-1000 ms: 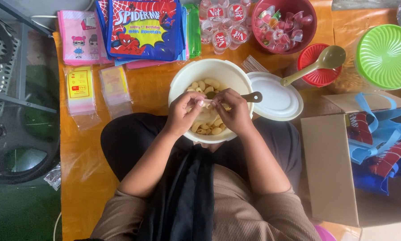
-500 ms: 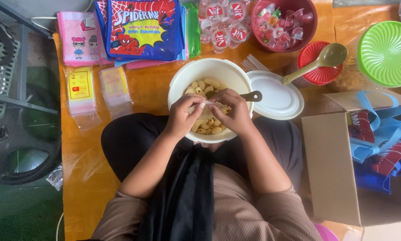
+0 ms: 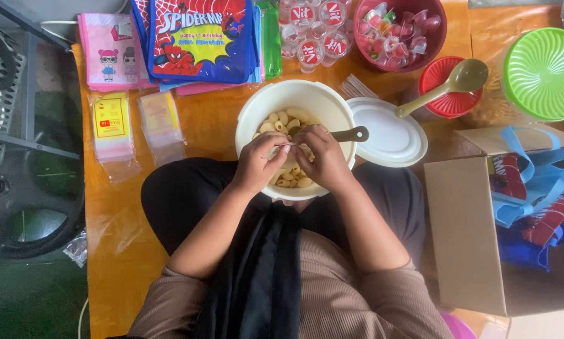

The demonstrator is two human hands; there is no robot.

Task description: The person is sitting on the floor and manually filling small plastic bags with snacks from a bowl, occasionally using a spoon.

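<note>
Pinching a small clear bag (image 3: pixel 286 148) between left hand (image 3: pixel 260 164) and right hand (image 3: pixel 323 160), both grips closed on it, over the cream bowl (image 3: pixel 257 113) of snacks

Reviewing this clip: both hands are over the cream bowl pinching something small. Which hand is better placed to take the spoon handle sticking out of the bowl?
Probably the right hand: the spoon handle pokes out over the cream bowl rim just beside it. The left hand is on the far side, across the pinched piece.
</note>
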